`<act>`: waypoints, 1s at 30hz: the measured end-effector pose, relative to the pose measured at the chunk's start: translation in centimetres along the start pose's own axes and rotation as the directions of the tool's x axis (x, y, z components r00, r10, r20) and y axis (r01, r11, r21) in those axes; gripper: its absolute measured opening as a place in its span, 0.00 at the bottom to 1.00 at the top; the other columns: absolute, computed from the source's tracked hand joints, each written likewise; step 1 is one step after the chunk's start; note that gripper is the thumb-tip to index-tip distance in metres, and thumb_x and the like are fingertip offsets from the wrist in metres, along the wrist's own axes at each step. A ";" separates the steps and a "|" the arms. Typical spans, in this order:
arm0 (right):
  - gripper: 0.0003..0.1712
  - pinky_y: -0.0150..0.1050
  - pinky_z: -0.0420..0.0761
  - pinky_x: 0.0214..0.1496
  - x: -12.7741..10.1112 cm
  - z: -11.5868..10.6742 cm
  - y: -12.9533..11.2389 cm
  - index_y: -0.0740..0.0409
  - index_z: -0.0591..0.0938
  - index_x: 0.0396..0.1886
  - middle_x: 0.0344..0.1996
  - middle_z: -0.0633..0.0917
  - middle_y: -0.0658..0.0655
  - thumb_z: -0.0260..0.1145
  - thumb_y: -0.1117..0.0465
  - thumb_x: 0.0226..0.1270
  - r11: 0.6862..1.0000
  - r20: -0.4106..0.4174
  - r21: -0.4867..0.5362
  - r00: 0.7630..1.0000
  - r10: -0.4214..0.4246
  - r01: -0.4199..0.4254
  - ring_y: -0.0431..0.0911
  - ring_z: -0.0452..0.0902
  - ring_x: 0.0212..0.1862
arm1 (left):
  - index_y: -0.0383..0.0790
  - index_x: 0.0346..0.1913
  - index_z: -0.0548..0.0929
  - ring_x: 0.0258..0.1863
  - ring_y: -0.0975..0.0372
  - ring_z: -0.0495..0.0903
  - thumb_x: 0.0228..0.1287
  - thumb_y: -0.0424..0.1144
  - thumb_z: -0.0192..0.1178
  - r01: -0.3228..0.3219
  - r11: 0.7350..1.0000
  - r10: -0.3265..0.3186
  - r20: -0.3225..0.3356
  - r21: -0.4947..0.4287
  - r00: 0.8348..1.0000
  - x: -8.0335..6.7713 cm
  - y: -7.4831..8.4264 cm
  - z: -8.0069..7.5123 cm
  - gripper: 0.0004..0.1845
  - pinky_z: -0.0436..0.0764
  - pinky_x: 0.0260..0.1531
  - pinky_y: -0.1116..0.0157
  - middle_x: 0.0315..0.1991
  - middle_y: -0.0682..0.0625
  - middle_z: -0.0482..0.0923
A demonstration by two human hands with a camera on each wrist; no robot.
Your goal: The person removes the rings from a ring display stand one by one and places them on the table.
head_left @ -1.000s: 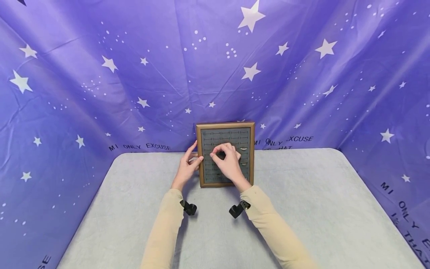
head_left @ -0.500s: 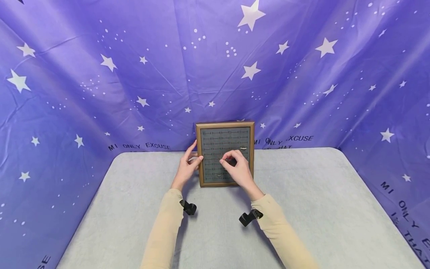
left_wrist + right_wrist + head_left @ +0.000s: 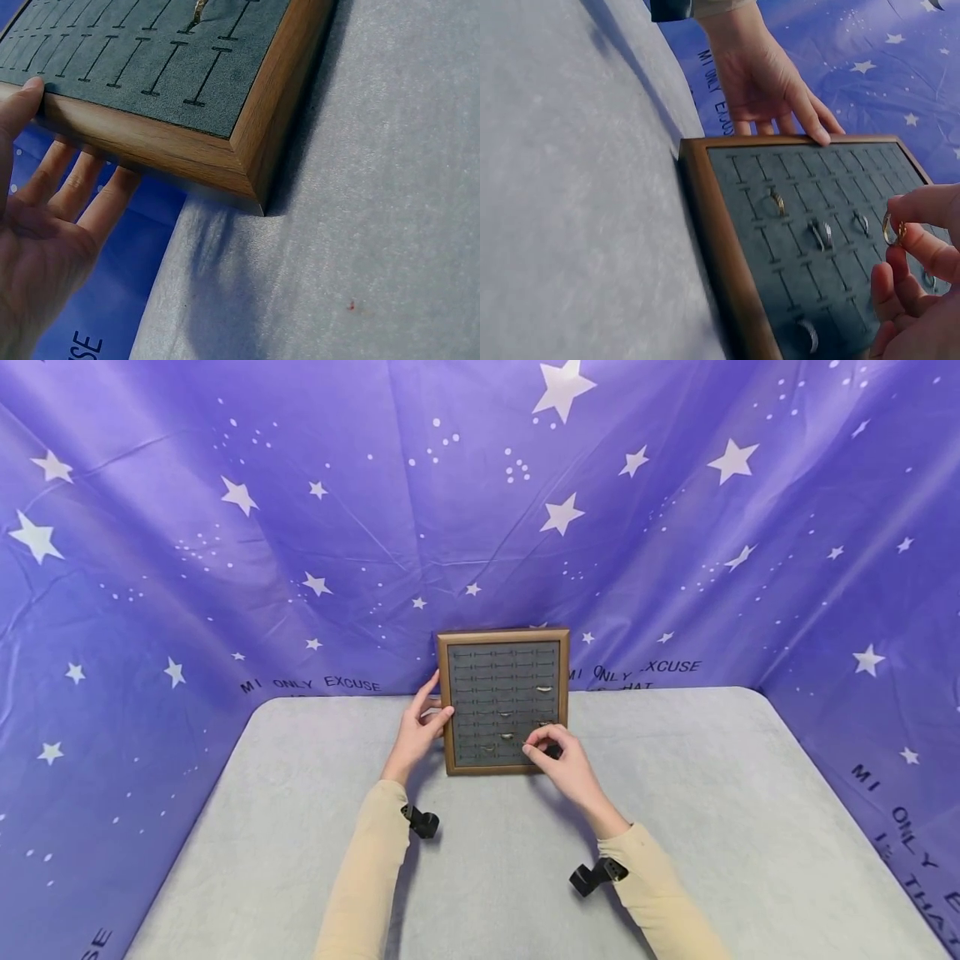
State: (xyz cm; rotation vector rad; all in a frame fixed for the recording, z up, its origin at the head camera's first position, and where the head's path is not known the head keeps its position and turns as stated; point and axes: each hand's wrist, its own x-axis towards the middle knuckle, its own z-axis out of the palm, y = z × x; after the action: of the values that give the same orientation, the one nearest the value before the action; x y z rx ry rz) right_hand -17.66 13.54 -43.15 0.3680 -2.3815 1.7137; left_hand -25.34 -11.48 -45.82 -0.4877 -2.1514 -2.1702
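A wooden-framed ring tray with grey slotted foam leans against the backdrop at the table's far side. My left hand holds its left edge, thumb on the frame's front and straight fingers behind it. My right hand is at the tray's lower right part and pinches a gold ring between thumb and forefinger, just above the foam. Several other rings sit in slots, among them a gold one and a silver pair.
The grey felt-covered table stretches toward me on both sides of my arms. A purple star-printed cloth closes off the back and both sides. Black camera mounts are strapped to each wrist.
My right hand has moved from the tray's middle down to its lower right, still pinching the ring. The left hand has stayed on the frame's left edge.
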 end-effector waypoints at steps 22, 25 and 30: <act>0.03 0.41 0.74 0.41 -0.7 -5.4 6.0 0.67 0.81 0.33 0.34 0.81 0.58 0.67 0.73 0.59 0.991 0.084 -0.128 0.995 0.052 -0.041 0.43 0.72 0.36 | 0.42 0.75 0.58 0.34 0.54 0.79 0.68 0.27 0.58 0.011 1.000 -0.011 0.011 0.009 1.000 -0.1 0.1 -0.1 0.35 0.79 0.31 0.62 0.42 0.40 0.76; 0.03 0.43 0.75 0.44 -0.6 -6.4 6.9 0.66 0.82 0.33 0.36 0.82 0.60 0.67 0.72 0.59 0.987 0.088 -0.157 0.995 0.049 -0.035 0.44 0.73 0.37 | 0.42 0.75 0.58 0.33 0.55 0.78 0.68 0.27 0.57 0.007 1.000 -0.008 0.014 0.019 1.000 -0.1 0.2 -0.1 0.35 0.79 0.31 0.56 0.43 0.40 0.75; 0.03 0.47 0.75 0.47 -0.7 -8.2 7.9 0.66 0.82 0.34 0.38 0.82 0.61 0.67 0.72 0.60 0.978 0.098 -0.204 0.993 0.065 -0.044 0.47 0.73 0.38 | 0.42 0.75 0.58 0.33 0.56 0.78 0.68 0.28 0.58 0.013 0.999 -0.014 0.016 0.030 1.000 -0.1 0.2 -0.1 0.35 0.78 0.33 0.50 0.43 0.38 0.75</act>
State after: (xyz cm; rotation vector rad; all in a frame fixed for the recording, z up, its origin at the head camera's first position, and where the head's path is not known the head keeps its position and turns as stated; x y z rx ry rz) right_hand -19.36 23.76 -47.84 0.3717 -2.6340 1.4894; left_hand -25.23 -11.58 -45.62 -0.4921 -2.1979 -2.1453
